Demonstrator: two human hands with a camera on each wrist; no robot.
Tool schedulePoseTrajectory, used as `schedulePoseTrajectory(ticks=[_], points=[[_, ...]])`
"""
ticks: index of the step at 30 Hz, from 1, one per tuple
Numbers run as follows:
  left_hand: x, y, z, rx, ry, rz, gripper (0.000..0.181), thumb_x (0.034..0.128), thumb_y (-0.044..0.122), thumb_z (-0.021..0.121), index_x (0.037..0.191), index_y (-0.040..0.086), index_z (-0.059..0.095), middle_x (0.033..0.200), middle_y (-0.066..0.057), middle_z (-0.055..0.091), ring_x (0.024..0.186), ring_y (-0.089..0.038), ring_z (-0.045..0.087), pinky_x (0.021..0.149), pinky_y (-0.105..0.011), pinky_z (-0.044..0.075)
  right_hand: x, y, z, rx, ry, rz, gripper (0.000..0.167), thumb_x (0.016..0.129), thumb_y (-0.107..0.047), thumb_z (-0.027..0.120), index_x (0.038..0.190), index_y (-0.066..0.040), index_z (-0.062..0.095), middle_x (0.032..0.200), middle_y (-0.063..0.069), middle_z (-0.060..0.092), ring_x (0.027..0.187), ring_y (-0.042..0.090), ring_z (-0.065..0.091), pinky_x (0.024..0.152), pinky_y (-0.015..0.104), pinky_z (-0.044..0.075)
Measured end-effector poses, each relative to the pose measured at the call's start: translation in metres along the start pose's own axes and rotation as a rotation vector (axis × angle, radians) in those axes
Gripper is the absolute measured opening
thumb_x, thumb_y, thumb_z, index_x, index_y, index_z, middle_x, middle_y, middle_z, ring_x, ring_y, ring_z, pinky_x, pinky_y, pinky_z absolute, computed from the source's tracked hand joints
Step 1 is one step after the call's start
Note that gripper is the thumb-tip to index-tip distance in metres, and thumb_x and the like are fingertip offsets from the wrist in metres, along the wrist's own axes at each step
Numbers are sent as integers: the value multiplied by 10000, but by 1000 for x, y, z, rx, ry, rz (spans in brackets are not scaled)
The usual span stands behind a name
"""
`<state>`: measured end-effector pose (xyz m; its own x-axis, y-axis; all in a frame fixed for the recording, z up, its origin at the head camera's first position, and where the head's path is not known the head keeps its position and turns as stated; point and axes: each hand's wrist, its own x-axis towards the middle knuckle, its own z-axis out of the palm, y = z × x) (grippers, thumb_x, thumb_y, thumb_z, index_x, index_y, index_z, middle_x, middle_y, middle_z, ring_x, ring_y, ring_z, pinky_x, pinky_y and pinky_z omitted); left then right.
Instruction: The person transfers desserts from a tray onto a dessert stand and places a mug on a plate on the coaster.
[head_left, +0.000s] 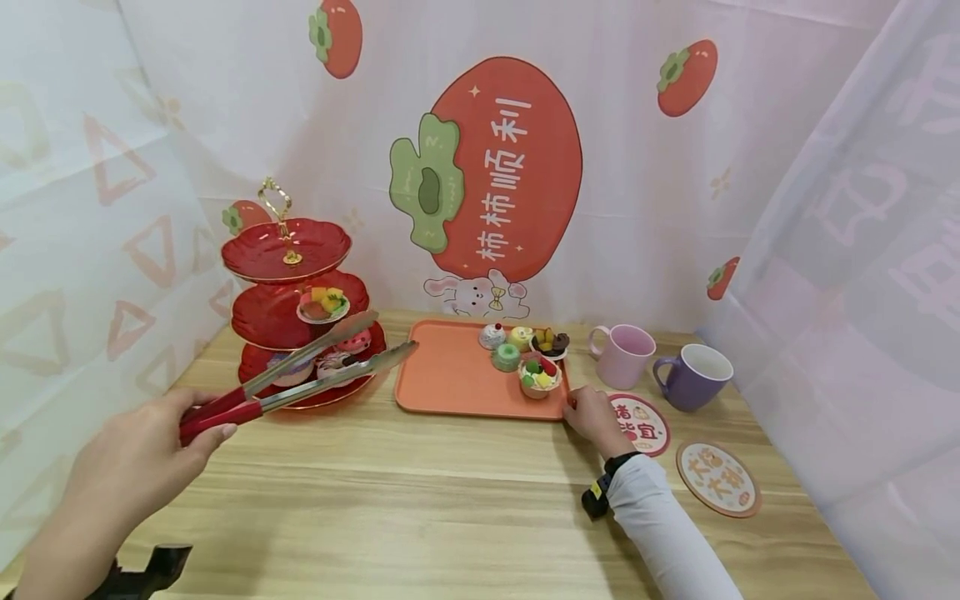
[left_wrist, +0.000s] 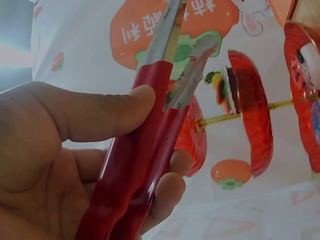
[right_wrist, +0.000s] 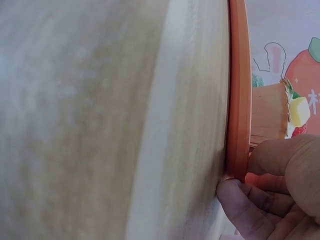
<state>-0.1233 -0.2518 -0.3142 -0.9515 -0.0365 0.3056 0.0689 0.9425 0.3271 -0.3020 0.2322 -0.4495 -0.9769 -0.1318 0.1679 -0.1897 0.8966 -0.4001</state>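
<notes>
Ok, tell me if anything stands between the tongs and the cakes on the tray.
Nothing visible but the tray's low rim: from the tongs, in the left hand, the tray's left part lies bare up to the cakes. The right hand grips its near right corner, off that path.

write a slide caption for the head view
Left hand holds tongs near a tiered stand; right hand grips a tray of cakes.
</notes>
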Motion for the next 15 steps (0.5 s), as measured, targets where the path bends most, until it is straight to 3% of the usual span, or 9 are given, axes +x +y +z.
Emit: schedulePoseTrajectory(ticks=[8, 15], points=[[13, 16, 19, -32, -46, 46, 353, 799, 222, 716, 1031, -21, 609, 682, -27, 575, 517, -172, 431, 430, -322, 303, 0, 1, 2, -5, 1, -7, 317, 808, -52, 625, 529, -95, 481, 472, -29, 399, 435, 122, 413, 448, 254, 307], [26, 28, 37, -57, -109, 43, 448, 781, 245, 741, 1094, -41, 596, 821, -155, 627, 629, -255, 522, 492, -381, 376, 1, 0, 1, -10, 5, -14, 314, 805, -47, 630, 531, -88, 482, 474, -29, 392, 438, 123, 408, 449, 258, 304]])
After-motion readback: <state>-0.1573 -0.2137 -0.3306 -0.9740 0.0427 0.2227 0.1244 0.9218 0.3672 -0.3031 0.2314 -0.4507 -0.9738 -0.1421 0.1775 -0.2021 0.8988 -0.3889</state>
